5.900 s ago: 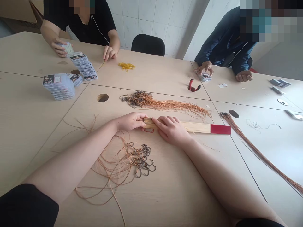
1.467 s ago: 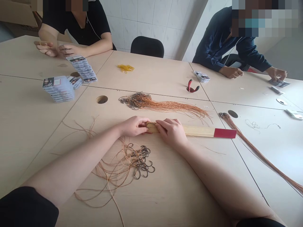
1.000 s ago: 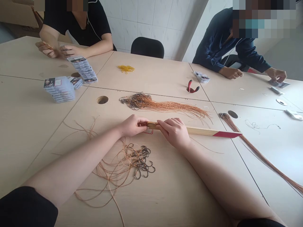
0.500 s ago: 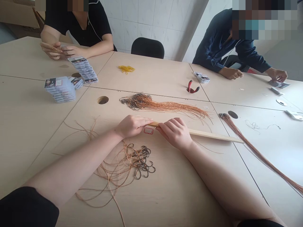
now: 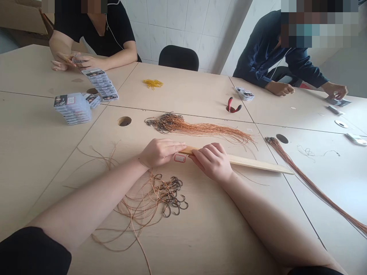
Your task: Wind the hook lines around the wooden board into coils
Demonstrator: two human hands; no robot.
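Note:
A long flat wooden strip [image 5: 258, 164] runs from between my hands out to the right. My left hand [image 5: 160, 152] grips its left end, fingers laid along the top. Wrapped round the strip a little farther right is my right hand [image 5: 213, 162]. Between them the wood looks darker and ridged, perhaps with line wound on it; I cannot tell. A small red-bordered label [image 5: 179, 158] shows just below the strip. Nearer me, several dark fish hooks [image 5: 173, 196] with loose orange lines [image 5: 137, 208] lie in a tangle, partly under my left forearm.
Behind my hands lies a bundle of hooks on orange line [image 5: 200, 127]; another bundle [image 5: 309, 179] is at right. Red-handled pliers [image 5: 233, 106] stand in a table hole. Stacked plastic boxes [image 5: 73, 109] and yellow bands [image 5: 153, 83] are farther back. Two people sit across the table.
The wooden strip has turned slightly in my hands, so more of its flat face shows. The person at the far left has shifted their hands. The hooks have not moved.

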